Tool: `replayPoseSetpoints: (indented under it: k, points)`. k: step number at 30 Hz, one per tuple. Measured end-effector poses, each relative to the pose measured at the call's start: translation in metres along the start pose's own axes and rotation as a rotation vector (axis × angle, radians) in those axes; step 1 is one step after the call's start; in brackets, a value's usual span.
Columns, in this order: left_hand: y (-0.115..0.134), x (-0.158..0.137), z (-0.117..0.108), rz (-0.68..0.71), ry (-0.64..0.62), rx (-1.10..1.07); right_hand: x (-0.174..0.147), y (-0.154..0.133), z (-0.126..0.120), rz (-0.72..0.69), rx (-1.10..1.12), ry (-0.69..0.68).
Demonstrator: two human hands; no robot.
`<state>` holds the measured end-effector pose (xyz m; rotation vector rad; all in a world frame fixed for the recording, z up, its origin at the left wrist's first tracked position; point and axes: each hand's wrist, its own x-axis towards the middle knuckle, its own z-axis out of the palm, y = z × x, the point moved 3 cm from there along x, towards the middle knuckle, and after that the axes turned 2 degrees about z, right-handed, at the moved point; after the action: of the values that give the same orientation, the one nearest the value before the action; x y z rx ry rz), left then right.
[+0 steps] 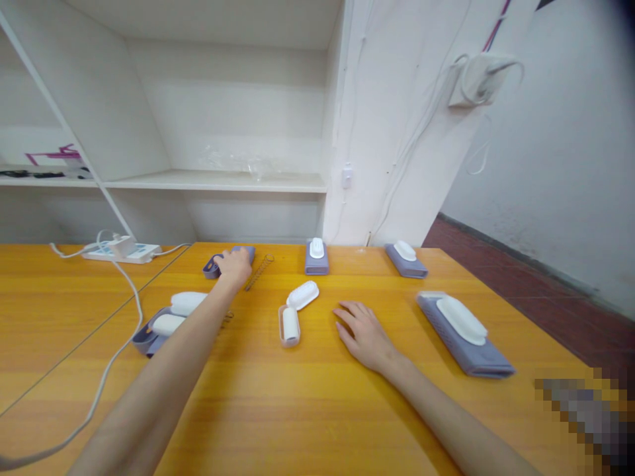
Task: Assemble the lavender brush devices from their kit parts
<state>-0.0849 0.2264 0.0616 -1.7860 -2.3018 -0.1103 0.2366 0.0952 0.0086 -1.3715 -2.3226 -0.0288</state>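
Note:
My left hand (234,266) reaches to the table's far side, its fingers closed over a grey-purple folded case (245,253). A grey-purple loop (211,267) shows at the hand's left. Just right of the hand lies a thin metal coil (260,271). My right hand (364,334) rests on the tabletop with fingers apart and nothing in them. Left of it are a white oval piece (302,295) with a bumpy edge and a clear tray (290,340) with a white cylinder (290,322) in it. My left forearm partly hides two white rounded pieces (187,303) and a second coil.
Grey-purple blocks with white oval tops stand at the back (317,268), back right (413,268) and right (471,354). A power strip (141,253) sits at the far left, its white cable (112,360) trailing forward. White shelving (223,182) rises behind the wooden table (278,410).

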Motion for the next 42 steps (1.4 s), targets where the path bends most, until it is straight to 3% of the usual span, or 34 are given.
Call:
replayPoseSetpoints:
  k: [5,9,11,16,20,25,37,42]
  points:
    - [0.011,-0.014,-0.018,0.125,0.088,0.006,0.0,0.0,0.0,-0.003,-0.004,-0.001]
    - [0.035,-0.033,-0.043,0.264,0.206,-0.003,0.0,-0.001,0.0,-0.002,-0.005,0.004]
    - [0.051,-0.047,-0.055,0.332,0.193,-0.041,0.0,-0.001,0.0,-0.005,0.007,0.006]
    - [0.095,-0.104,-0.079,0.567,0.127,-0.187,0.001,0.004,0.002,0.033,0.156,0.069]
    - [0.127,-0.157,-0.082,0.743,0.166,-0.248,0.002,0.02,-0.003,0.248,0.463,0.243]
    - [0.149,-0.189,-0.07,0.753,0.187,-0.258,0.002,0.035,-0.002,0.459,0.75,0.299]
    - [0.159,-0.22,-0.061,0.748,0.159,-0.229,0.006,0.027,0.005,0.293,0.417,0.167]
    - [0.145,-0.217,-0.066,0.767,0.162,-0.31,0.007,0.026,0.005,0.286,0.362,0.157]
